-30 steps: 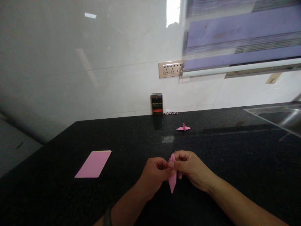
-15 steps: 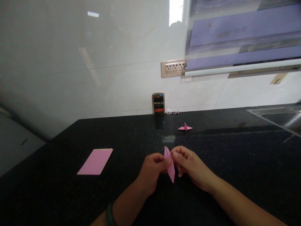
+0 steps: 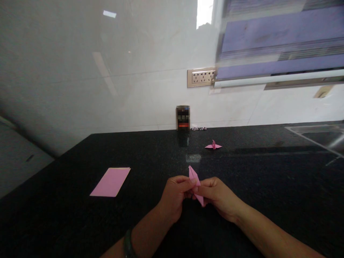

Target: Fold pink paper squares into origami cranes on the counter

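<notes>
A narrow, pointed piece of folded pink paper (image 3: 193, 174) is held between my two hands above the dark counter. My left hand (image 3: 176, 193) pinches it from the left, thumb on the face toward me. From the right, my right hand (image 3: 219, 197) presses its thumb on the lower half, close to the left thumb tip. Fingers behind the paper are partly hidden. Beyond my hands a finished pink paper crane (image 3: 213, 145) stands with its wings spread. Off to the left lies a stack of square paper (image 3: 110, 182), pink on top with a yellowish edge beneath.
The black speckled counter (image 3: 67, 215) runs back to a pale tiled wall. Against it stands a small dark box, blurred out (image 3: 183, 118), with a beaded string (image 3: 198, 128) beside it. A sink (image 3: 322, 138) is set in at the right; a socket panel (image 3: 201, 77) is above.
My right hand has moved down along the folded paper, its thumb shifting from the upper edge to the lower half. The paper leans slightly more. The whole view has shifted a little.
</notes>
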`<state>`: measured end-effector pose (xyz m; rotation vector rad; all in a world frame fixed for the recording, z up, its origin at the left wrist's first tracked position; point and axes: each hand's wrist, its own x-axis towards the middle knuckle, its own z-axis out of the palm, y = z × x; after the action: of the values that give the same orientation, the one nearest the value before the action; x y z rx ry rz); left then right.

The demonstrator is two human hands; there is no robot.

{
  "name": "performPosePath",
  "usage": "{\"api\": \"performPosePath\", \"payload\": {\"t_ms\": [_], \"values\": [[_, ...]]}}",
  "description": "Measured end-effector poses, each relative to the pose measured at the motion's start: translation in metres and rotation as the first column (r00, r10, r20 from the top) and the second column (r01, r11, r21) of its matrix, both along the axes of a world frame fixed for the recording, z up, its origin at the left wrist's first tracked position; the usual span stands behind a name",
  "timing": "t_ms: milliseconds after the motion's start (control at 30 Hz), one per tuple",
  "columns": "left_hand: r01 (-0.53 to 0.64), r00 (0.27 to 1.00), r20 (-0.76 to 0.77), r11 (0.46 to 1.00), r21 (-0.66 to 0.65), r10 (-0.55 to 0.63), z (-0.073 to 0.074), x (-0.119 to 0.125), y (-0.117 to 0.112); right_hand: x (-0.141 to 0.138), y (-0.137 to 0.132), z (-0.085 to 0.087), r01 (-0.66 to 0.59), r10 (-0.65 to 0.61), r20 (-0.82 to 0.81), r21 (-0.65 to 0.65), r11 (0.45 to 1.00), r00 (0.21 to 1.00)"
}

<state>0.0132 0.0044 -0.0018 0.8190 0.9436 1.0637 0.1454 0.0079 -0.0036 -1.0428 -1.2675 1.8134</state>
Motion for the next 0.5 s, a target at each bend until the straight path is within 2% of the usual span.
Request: {"api": "performPosePath", "payload": {"t_ms": [133,333,433,500], "values": [[-0.039,0.996,-0.074,0.996,0.084,0.045,0.0011,-0.0002,-0.0010,-0.0015,0.0000,-0.0012,0.016,-0.018,0.062,0.032,0.999,0.998],[-0.195,0.969,-0.124,0.968,0.155,0.215,0.0009,-0.0067,0.0037,-0.0033,-0.0011,-0.0020,0.038,-0.047,0.138,0.069,0.997,0.989],[-0.205,0.970,-0.107,0.969,0.139,0.220,0.0009,-0.0084,0.0055,-0.0034,-0.0019,-0.0007,0.019,-0.040,0.178,0.116,0.993,0.983],[-0.170,0.981,-0.075,0.979,0.111,0.179,0.0016,-0.0082,0.0059,-0.0033,-0.0023,-0.0006,0.023,-0.049,0.202,0.133,0.991,0.978]]}}
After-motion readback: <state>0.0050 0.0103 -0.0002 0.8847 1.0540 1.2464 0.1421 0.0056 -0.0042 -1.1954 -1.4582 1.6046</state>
